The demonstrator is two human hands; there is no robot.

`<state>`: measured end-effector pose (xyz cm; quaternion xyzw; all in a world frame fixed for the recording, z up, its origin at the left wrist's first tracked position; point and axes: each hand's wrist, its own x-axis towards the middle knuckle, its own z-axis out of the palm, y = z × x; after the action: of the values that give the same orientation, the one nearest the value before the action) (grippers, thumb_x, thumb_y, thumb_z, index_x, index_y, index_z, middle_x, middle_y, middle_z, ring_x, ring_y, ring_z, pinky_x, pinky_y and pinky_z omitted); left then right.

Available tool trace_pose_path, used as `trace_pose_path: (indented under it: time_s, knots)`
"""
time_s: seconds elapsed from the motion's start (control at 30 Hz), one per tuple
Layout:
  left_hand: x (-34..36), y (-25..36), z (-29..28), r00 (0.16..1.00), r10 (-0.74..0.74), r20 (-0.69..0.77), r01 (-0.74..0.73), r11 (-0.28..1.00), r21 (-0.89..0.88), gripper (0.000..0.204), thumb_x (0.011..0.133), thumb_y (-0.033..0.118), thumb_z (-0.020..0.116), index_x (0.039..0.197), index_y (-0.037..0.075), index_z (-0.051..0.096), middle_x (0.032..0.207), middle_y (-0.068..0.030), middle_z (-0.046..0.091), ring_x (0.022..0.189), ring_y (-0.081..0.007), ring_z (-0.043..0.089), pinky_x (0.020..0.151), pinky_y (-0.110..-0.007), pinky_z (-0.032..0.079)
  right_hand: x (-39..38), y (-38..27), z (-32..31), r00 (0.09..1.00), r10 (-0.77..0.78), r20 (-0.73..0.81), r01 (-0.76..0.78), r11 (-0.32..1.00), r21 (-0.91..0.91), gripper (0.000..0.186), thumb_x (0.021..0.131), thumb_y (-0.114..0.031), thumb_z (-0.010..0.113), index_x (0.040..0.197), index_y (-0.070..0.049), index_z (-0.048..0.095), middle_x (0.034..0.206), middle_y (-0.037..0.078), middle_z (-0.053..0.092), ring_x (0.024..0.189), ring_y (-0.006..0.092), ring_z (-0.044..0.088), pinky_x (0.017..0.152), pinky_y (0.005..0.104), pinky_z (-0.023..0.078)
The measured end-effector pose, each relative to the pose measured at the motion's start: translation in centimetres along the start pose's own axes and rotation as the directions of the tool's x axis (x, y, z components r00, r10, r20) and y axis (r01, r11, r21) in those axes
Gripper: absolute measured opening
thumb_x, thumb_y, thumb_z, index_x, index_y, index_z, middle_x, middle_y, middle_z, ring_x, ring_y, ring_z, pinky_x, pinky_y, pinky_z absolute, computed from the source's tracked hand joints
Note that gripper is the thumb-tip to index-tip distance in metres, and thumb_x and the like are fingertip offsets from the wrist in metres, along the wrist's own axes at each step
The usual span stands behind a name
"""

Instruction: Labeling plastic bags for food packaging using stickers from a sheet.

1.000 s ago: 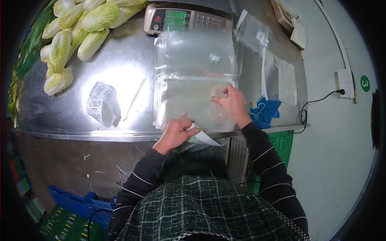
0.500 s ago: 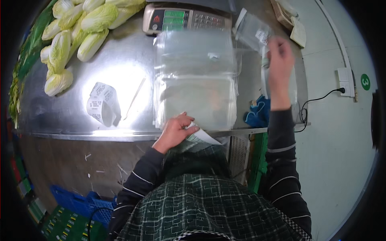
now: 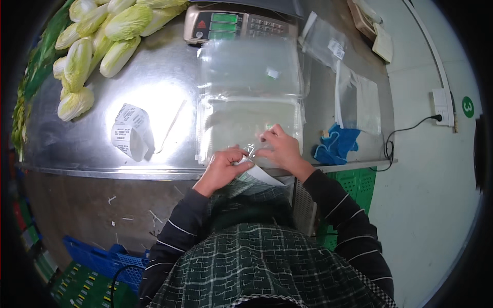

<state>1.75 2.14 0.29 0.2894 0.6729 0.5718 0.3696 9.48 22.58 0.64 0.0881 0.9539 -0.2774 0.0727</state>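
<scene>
With my left hand (image 3: 223,169), I grip a white printed label strip (image 3: 257,174) at the steel table's front edge. My right hand (image 3: 277,146) is just right of it, fingers bent and apart over the stack of clear plastic bags (image 3: 241,118), which has a small pale label (image 3: 272,73) on its upper part. Whether the right fingertips touch the top bag is hard to tell. A loose curl of printed labels (image 3: 128,133) lies to the left on the table (image 3: 67,143).
Several napa cabbages (image 3: 123,23) lie back left beside leafy greens (image 3: 38,72). A scale (image 3: 215,23) is behind the bags. More bags (image 3: 359,102), blue cloth (image 3: 336,146), a tan basket (image 3: 362,20) and a power cord (image 3: 405,128) are right. Crates (image 3: 102,256) are below.
My right hand first swung up and right to the bags on the far right, then came back down beside my left hand. My left hand has stayed gripping the label strip.
</scene>
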Motion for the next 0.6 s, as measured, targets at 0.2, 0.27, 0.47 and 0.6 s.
trace_pose_path:
  time_s: [0.2,0.27,0.47,0.6]
  knots:
    - [-0.4,0.4,1.2,0.988,0.070,0.139,-0.062,0.996,-0.061,0.028,0.077,0.011,0.073,0.066,-0.006,0.053,0.071,-0.0165,0.059,0.082,-0.0258,0.064,0.097,-0.036,0.043,1.0,2.9,-0.5,0.997,-0.065,-0.051,0.074,0.979,0.192,0.020,0.084,-0.028,0.062,0.093,-0.012,0.067,0.082,0.010,0.060,0.074,0.0261,0.062,0.066,0.0375,0.048]
    - [0.6,-0.9,0.8,0.995,0.098,-0.034,-0.095,0.992,0.088,0.028,0.078,0.011,0.072,0.067,-0.006,0.053,0.067,-0.0165,0.057,0.086,-0.0263,0.064,0.103,-0.040,0.039,3.0,3.0,-3.8,0.995,0.098,0.032,-0.102,0.981,0.164,0.020,0.087,-0.024,0.057,0.095,-0.008,0.067,0.082,0.013,0.064,0.073,0.0253,0.063,0.064,0.0366,0.048]
    - [0.5,-1.4,0.3,0.993,-0.004,-0.122,-0.002,0.999,-0.045,0.028,0.080,0.011,0.070,0.067,-0.007,0.054,0.064,-0.0167,0.058,0.086,-0.0239,0.065,0.107,-0.042,0.035,6.4,-1.3,-10.8,0.885,0.282,-0.370,-0.024,0.823,0.568,0.027,0.078,-0.017,0.070,0.099,-0.002,0.061,0.079,0.005,0.060,0.071,0.0148,0.058,0.063,0.0271,0.047]
    - [0.6,-1.1,0.8,0.997,-0.007,-0.075,0.003,0.999,-0.046,0.022,0.080,0.011,0.070,0.074,-0.008,0.059,0.074,-0.0173,0.063,0.078,-0.0216,0.064,0.107,-0.038,0.034,3.8,3.3,-0.5,0.940,0.265,-0.215,-0.087,0.794,0.601,0.048,0.063,-0.018,0.081,0.102,-0.002,0.057,0.094,0.010,0.054,0.087,0.0230,0.058,0.067,0.0340,0.047]
